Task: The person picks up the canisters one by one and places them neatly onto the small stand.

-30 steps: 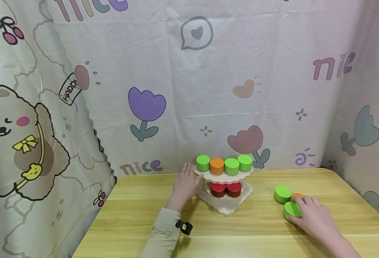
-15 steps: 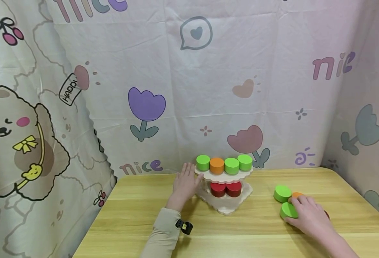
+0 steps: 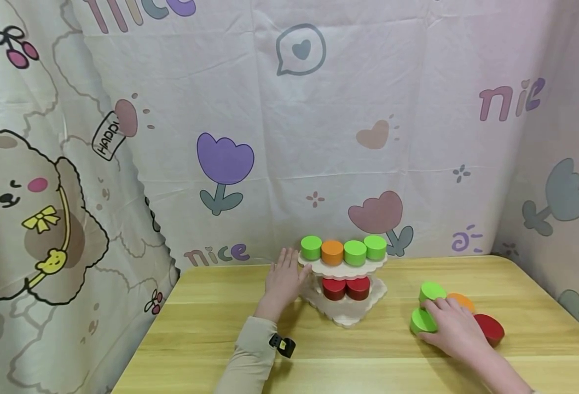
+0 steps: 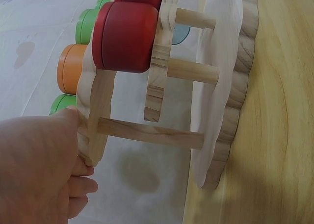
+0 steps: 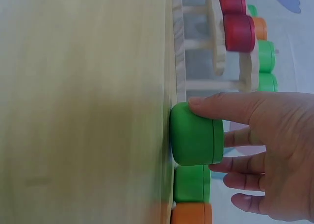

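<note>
In the head view my left hand (image 3: 283, 282) rests at the left corner of a pale wooden tiered stand (image 3: 342, 269). The left wrist view shows its thumb and fingers gripping the scalloped upper shelf (image 4: 100, 99). Green and orange round blocks line that shelf, with two red round blocks (image 4: 126, 37) lower down. My right hand (image 3: 454, 326) pinches a green round block (image 5: 194, 136) between thumb and fingers, close over the table. This block has a seam near its top. Behind it sit another green block (image 3: 432, 291) and an orange block (image 3: 462, 302).
To the right of my right hand is a red round block (image 3: 489, 329). The wooden table (image 3: 196, 328) has a curved back right corner. A printed cloth (image 3: 309, 137) hangs behind the table and along both sides.
My right hand has moved left with the green block, away from the orange one. The red block, hidden before, is now uncovered. My left hand and the stand have stayed in place.
</note>
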Tool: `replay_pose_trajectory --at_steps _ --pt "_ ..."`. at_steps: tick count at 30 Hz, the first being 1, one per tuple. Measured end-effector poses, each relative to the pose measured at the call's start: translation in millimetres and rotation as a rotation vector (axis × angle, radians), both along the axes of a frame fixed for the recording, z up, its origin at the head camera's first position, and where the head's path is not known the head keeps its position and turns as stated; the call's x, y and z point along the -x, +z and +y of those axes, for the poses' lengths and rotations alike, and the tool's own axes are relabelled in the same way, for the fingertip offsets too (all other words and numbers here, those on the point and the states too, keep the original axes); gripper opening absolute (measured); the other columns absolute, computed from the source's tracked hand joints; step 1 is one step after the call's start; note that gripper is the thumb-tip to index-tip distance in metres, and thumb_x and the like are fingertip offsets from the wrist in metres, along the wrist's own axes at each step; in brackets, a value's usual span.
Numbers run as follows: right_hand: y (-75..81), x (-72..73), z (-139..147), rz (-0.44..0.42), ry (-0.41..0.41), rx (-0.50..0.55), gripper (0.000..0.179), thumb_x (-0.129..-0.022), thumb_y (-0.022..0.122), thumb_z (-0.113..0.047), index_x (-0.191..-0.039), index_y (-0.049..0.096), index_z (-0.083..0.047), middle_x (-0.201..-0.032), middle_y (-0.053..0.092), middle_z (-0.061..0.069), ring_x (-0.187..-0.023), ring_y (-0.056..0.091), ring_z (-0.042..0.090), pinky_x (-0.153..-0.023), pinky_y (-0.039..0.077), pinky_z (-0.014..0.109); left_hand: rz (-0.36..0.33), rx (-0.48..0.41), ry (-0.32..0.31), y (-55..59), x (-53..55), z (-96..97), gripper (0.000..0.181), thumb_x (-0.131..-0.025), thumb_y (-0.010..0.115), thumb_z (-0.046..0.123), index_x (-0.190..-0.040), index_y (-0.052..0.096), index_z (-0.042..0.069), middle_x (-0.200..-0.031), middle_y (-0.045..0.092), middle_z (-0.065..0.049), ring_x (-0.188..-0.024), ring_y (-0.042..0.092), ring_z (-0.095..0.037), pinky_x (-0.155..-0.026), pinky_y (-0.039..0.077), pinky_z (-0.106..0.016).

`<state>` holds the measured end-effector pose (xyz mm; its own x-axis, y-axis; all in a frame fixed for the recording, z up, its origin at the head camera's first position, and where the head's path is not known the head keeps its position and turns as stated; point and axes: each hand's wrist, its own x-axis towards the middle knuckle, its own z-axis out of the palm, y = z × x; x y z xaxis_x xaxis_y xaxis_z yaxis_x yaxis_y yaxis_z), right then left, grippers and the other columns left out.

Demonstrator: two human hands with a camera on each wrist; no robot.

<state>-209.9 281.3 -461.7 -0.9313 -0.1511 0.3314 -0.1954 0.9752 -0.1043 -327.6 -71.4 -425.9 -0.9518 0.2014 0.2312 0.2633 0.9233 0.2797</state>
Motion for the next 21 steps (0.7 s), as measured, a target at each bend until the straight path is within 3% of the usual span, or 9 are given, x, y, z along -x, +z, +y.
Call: replay_pose_trajectory --at_steps 12,21 --pt "3.5 3.4 -35.6 0.042 0.065 0.005 0.056 -0.062 0.087 -0.04 -0.108 0.066 -0.015 -0.098 0.063 -0.001 -0.096 0.055 0.022 -0.077 0.046 0.041 -0.005 0.003 0.002 -2.4 2.7 -0.5 0.073 -0.101 0.026 0.059 -0.154 0.029 0.009 -0.162 0.024 -0.013 -0.152 0.016 -0.03 -0.12 0.022 -0.057" --pt "7.6 2.0 -66.5 0.059 0.138 -0.012 0.063 -0.062 0.087 -0.041 -0.113 0.066 -0.013 -0.103 0.065 0.002 -0.098 0.057 0.023 -0.082 0.05 0.042 -0.007 0.005 0.002 -0.5 1.4 -0.3 0.072 -0.101 0.026 0.059 -0.154 0.029 0.009 -0.162 0.025 -0.013 -0.152 0.017 -0.03 -0.12 0.023 -0.057"
